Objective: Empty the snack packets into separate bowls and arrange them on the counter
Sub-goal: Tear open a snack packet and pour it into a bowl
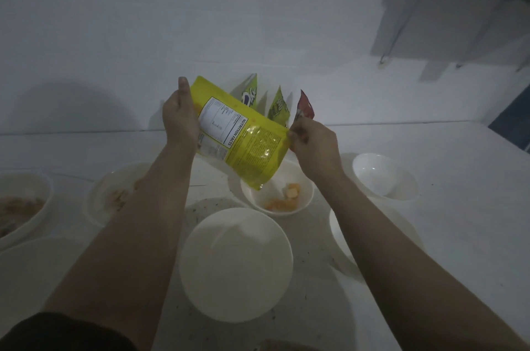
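**Inspector A:** State the position and orientation of the yellow packet [243,138].

**Inspector B:** It was held in the air above the desk [459,155], over a white bowl [304,193] that held orange snack pieces [282,201]. Its long axis ran on a diagonal, from upper left down to lower right. The lower corner pointed down into that bowl. The nutrition panel faced the camera.

**Inspector A:** Condition of the hands?

**Inspector B:** The left hand [180,118] gripped the packet's upper left edge, thumb raised along it. The right hand [312,141] pinched the packet's right edge. The two hands were apart, one on each side of the packet.

**Inspector A:** Other items on the desk?

**Inspector B:** A large white bowl [236,264] stood nearest the person, just in front of the filled one. A further bowl [384,175] stood to the right, with another one [341,236] partly hidden by the right forearm. Two bowls on the left, one [111,195] behind the left forearm and one [23,204] at the frame edge, held snacks. Three more packets stood against the wall: two green ones [249,92] [278,107] and a red one [305,105].
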